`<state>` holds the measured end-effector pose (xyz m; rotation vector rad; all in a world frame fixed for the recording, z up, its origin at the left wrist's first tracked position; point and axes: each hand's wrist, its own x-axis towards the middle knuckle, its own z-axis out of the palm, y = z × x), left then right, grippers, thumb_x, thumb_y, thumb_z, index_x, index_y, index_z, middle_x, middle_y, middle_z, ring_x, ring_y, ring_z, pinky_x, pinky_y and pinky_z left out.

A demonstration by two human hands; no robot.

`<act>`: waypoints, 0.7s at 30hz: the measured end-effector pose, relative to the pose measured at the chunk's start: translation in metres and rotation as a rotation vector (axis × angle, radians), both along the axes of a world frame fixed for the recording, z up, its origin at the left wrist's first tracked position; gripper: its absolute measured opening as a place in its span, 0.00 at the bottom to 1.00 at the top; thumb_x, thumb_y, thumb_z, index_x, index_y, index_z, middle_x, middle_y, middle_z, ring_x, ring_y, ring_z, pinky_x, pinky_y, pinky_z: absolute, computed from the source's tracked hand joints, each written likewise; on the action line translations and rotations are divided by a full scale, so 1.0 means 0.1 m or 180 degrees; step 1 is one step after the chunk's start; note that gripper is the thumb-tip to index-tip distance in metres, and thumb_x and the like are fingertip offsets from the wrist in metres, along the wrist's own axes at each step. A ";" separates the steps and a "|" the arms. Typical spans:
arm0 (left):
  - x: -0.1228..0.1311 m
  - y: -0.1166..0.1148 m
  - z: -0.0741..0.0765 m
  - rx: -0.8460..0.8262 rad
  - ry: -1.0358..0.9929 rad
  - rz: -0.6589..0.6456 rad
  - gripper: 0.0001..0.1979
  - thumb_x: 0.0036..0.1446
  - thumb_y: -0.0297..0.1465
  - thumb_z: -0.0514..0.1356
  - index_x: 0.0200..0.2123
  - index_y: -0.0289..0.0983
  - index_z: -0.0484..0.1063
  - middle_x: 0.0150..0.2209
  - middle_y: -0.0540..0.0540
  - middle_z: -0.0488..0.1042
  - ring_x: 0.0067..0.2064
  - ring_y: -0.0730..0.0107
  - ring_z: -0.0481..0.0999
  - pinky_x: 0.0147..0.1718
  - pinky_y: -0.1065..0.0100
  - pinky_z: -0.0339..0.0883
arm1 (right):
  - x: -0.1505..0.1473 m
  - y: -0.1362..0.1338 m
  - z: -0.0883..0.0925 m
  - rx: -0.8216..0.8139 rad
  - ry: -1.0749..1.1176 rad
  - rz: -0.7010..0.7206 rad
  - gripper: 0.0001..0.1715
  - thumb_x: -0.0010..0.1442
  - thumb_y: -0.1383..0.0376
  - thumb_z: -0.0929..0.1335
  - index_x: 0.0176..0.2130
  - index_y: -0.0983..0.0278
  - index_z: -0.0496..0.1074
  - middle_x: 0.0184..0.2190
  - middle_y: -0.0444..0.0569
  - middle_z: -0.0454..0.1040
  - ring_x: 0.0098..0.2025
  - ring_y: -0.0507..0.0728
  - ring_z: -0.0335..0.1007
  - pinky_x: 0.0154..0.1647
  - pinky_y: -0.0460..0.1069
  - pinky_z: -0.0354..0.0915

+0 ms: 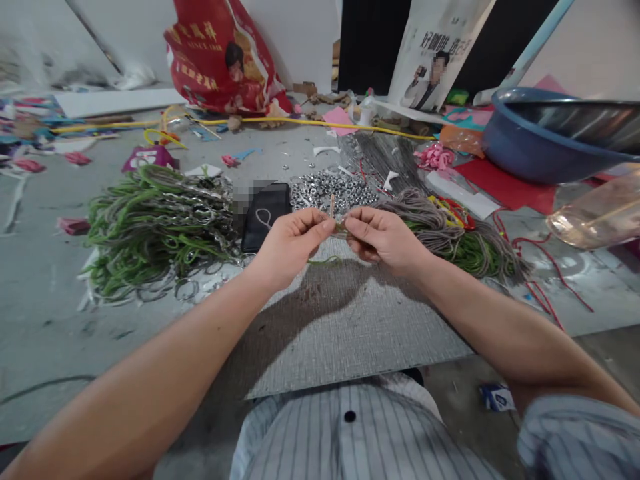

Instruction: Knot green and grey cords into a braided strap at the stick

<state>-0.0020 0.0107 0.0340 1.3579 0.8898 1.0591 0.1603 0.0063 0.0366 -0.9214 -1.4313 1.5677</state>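
Striped shirt [320, 433] below the fingers [325, 231]. Green-and-grey cord bundle [150, 233] well left of them; black phone [270, 200] just left. Left hand [291, 237] and right hand [387, 237], fingertips pinched together, grip a thin cord [341, 229] between them. Metal pieces [345, 189] heaped just beyond; second cord bundle [470, 243] to the right.

Left hand [299, 235] and right hand [383, 237] pinch close together.

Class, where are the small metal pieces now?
In the head view, just above centre, the metal pieces lie beyond the left hand, right of the black phone.
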 end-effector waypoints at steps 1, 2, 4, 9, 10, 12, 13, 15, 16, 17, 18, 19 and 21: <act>-0.01 0.01 0.02 -0.0035 -0.0167 0.0075 0.08 0.50 0.31 0.59 0.22 0.36 0.66 0.14 0.56 0.55 0.16 0.82 0.51 0.15 0.75 0.45 | 0.02 0.01 0.00 -0.0059 -0.0018 0.0116 0.11 0.57 0.59 0.64 0.30 0.65 0.64 0.13 0.34 0.59 0.11 0.42 0.46 0.10 0.40 0.43; -0.03 0.03 0.04 -0.0081 -0.0345 0.0168 0.08 0.51 0.31 0.59 0.22 0.36 0.65 0.15 0.56 0.55 0.16 0.82 0.52 0.15 0.75 0.46 | 0.04 0.02 0.00 -0.0125 -0.0051 0.0242 0.12 0.57 0.59 0.64 0.29 0.66 0.65 0.13 0.34 0.57 0.11 0.42 0.45 0.10 0.40 0.42; -0.06 0.07 0.08 -0.0189 -0.0654 0.0404 0.09 0.51 0.30 0.58 0.21 0.37 0.63 0.16 0.55 0.58 0.16 0.81 0.56 0.15 0.75 0.50 | 0.09 0.06 0.00 -0.0264 -0.0115 0.0443 0.13 0.57 0.59 0.64 0.29 0.67 0.67 0.11 0.33 0.54 0.12 0.42 0.43 0.11 0.40 0.41; -0.13 0.19 0.09 -0.0378 -0.1101 0.0782 0.10 0.52 0.28 0.57 0.20 0.37 0.62 0.18 0.54 0.63 0.18 0.80 0.63 0.18 0.74 0.60 | 0.19 0.13 -0.04 -0.0601 -0.0212 0.0641 0.11 0.57 0.62 0.64 0.28 0.67 0.67 0.12 0.34 0.56 0.11 0.42 0.45 0.10 0.40 0.42; -0.13 0.20 0.08 -0.0398 -0.1171 0.0831 0.10 0.52 0.29 0.57 0.20 0.37 0.62 0.19 0.53 0.66 0.18 0.80 0.65 0.20 0.74 0.61 | 0.21 0.13 -0.05 -0.0638 -0.0267 0.0681 0.11 0.58 0.62 0.63 0.28 0.67 0.67 0.12 0.35 0.58 0.11 0.42 0.47 0.10 0.40 0.44; -0.13 0.21 0.08 -0.0455 -0.1266 0.0838 0.09 0.53 0.29 0.57 0.22 0.37 0.62 0.25 0.52 0.71 0.20 0.80 0.68 0.21 0.74 0.63 | 0.22 0.14 -0.07 -0.0676 -0.0374 0.0720 0.11 0.58 0.62 0.63 0.28 0.67 0.67 0.13 0.37 0.62 0.11 0.42 0.50 0.11 0.39 0.46; -0.13 0.21 0.08 -0.0491 -0.1290 0.0797 0.09 0.53 0.30 0.57 0.22 0.37 0.62 0.28 0.51 0.73 0.20 0.81 0.69 0.21 0.74 0.64 | 0.22 0.14 -0.08 -0.0687 -0.0416 0.0721 0.12 0.58 0.62 0.63 0.28 0.67 0.67 0.14 0.37 0.64 0.11 0.42 0.52 0.11 0.39 0.47; -0.14 0.20 0.10 -0.0577 -0.1317 0.0637 0.09 0.55 0.30 0.54 0.23 0.37 0.61 0.32 0.49 0.75 0.19 0.81 0.69 0.20 0.74 0.64 | 0.22 0.14 -0.10 -0.0709 -0.0498 0.0717 0.12 0.59 0.63 0.62 0.28 0.67 0.67 0.14 0.38 0.66 0.11 0.42 0.53 0.11 0.39 0.49; -0.14 0.19 0.12 -0.0622 -0.1329 0.0545 0.10 0.57 0.30 0.53 0.23 0.37 0.61 0.33 0.49 0.75 0.18 0.81 0.68 0.19 0.74 0.63 | 0.22 0.15 -0.11 -0.0729 -0.0551 0.0730 0.12 0.59 0.63 0.62 0.27 0.67 0.67 0.15 0.38 0.66 0.11 0.42 0.54 0.11 0.39 0.50; -0.15 0.19 0.13 -0.0665 -0.1345 0.0468 0.11 0.58 0.30 0.51 0.23 0.37 0.60 0.32 0.49 0.75 0.17 0.81 0.68 0.18 0.74 0.63 | 0.23 0.15 -0.11 -0.0753 -0.0607 0.0752 0.13 0.59 0.63 0.62 0.27 0.67 0.67 0.15 0.39 0.67 0.11 0.42 0.55 0.11 0.39 0.51; -0.15 0.18 0.15 -0.0706 -0.1362 0.0412 0.12 0.59 0.29 0.49 0.23 0.37 0.60 0.30 0.50 0.75 0.17 0.81 0.67 0.17 0.74 0.62 | 0.23 0.15 -0.12 -0.0779 -0.0662 0.0775 0.13 0.59 0.63 0.62 0.27 0.67 0.67 0.15 0.39 0.67 0.11 0.42 0.55 0.12 0.39 0.51; -0.16 0.18 0.16 -0.0740 -0.1380 0.0377 0.12 0.60 0.29 0.47 0.23 0.37 0.59 0.27 0.51 0.74 0.16 0.81 0.66 0.16 0.75 0.61 | 0.23 0.16 -0.13 -0.0806 -0.0714 0.0799 0.13 0.59 0.63 0.62 0.27 0.67 0.67 0.15 0.39 0.67 0.11 0.42 0.56 0.12 0.39 0.52; -0.16 0.17 0.18 -0.0783 -0.1407 0.0376 0.13 0.61 0.28 0.45 0.23 0.37 0.58 0.20 0.53 0.69 0.14 0.82 0.63 0.15 0.75 0.58 | 0.24 0.17 -0.13 -0.0838 -0.0790 0.0825 0.12 0.59 0.63 0.62 0.27 0.67 0.67 0.15 0.39 0.68 0.11 0.43 0.56 0.12 0.39 0.54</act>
